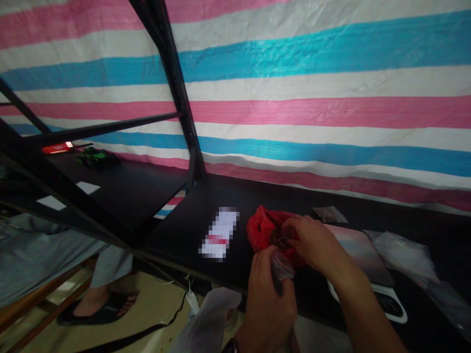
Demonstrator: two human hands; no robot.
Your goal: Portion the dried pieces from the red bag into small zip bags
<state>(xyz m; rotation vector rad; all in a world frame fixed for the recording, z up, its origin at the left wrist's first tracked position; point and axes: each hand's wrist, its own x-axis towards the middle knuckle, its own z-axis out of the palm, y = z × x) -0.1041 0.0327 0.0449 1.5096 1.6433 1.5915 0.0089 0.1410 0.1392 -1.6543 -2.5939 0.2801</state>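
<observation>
A red plastic bag lies opened out on the black table, with small dark brown pieces heaped inside. My right hand reaches into it from the right, its fingers bent and pinched together among the pieces. Just in front of the red bag, my left hand grips a small clear plastic bag between thumb and fingers. The fingertips of both hands are partly hidden. Behind my right hand rests a small clear packet with brownish contents.
Right of my hands sits a flat scale-like device beside clear plastic bags. A blurred white slip lies left of the red bag. A black metal frame rises at left; another person's leg shows below it.
</observation>
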